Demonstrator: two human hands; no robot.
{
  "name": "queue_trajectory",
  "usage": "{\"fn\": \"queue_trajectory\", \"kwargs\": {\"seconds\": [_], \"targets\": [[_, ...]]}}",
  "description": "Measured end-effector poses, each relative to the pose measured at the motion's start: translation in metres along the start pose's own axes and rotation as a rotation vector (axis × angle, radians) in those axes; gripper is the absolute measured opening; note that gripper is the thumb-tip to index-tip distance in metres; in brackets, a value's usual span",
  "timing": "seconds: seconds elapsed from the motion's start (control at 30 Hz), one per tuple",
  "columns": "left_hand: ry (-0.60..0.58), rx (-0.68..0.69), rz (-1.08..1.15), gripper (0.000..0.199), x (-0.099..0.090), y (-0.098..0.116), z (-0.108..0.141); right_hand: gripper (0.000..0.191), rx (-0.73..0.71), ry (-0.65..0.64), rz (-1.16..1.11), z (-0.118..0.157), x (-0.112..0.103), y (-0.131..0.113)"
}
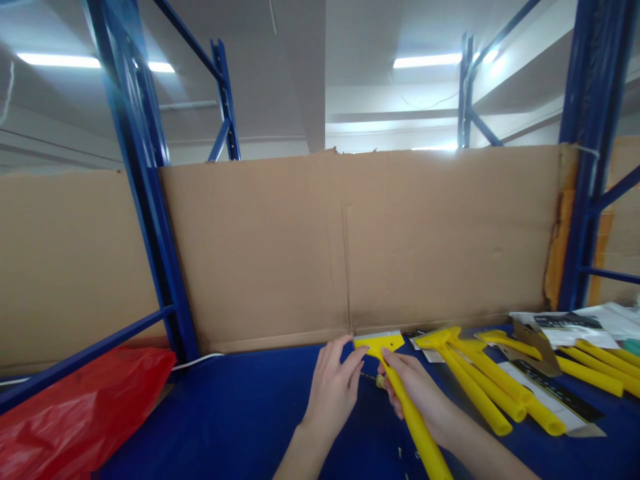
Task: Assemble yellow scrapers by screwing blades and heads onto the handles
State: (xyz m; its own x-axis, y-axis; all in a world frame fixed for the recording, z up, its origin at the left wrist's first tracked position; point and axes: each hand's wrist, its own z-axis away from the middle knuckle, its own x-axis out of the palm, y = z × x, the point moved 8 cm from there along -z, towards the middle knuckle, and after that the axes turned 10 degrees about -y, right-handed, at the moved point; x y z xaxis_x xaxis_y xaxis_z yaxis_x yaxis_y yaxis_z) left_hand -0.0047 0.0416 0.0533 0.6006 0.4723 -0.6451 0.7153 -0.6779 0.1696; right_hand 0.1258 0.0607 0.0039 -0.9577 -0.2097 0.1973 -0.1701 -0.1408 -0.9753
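A yellow scraper (413, 415) with a long round handle and a wide flat head is held up in front of me, its pale blade strip along the far edge. My right hand (411, 381) is closed round the handle just below the head, thumb on top. At the head's left corner, my left hand (336, 379) is closed with thumb and fingers on the scraper. A small tool with a thin shaft, perhaps a screwdriver (380, 381), shows beneath the right hand; whether the fingers hold it I cannot tell.
Several yellow scrapers (477, 383) lie to the right, with printed cards (545, 393) and an open carton (537, 343). Small metal bits (400, 453) lie on the blue tabletop (240, 413). Red plastic (85, 407) is at left; cardboard (260, 253) and blue rack posts stand behind.
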Motion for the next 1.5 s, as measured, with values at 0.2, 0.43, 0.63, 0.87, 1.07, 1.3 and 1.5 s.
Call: {"fn": "queue_trajectory", "kwargs": {"seconds": [0.2, 0.43, 0.63, 0.87, 1.07, 1.3, 1.5], "targets": [[0.030, 0.232, -0.315, 0.031, -0.006, 0.021, 0.001, 0.032, 0.027, -0.066, 0.037, -0.001, 0.005, 0.003], [0.104, 0.331, -0.294, 0.030, -0.011, 0.027, 0.006, 0.037, 0.114, -0.161, 0.097, -0.008, 0.003, 0.004], [0.098, 0.360, -0.264, 0.030, -0.007, 0.029, 0.007, 0.038, 0.169, -0.184, 0.101, -0.008, 0.002, 0.003], [0.097, 0.351, -0.214, 0.030, -0.006, 0.024, 0.010, 0.042, 0.231, -0.229, 0.084, -0.013, 0.001, 0.011], [0.060, -0.049, 0.031, 0.023, 0.001, -0.017, 0.004, 0.031, -0.039, -0.224, 0.002, -0.005, 0.001, -0.008], [0.095, -0.641, 0.682, 0.014, 0.020, -0.079, 0.015, 0.024, 0.121, -0.561, 0.737, 0.013, 0.010, 0.009], [0.084, -0.786, 1.005, 0.029, 0.037, -0.084, 0.022, 0.027, 0.174, -0.582, 0.784, 0.010, 0.004, 0.030]]}}
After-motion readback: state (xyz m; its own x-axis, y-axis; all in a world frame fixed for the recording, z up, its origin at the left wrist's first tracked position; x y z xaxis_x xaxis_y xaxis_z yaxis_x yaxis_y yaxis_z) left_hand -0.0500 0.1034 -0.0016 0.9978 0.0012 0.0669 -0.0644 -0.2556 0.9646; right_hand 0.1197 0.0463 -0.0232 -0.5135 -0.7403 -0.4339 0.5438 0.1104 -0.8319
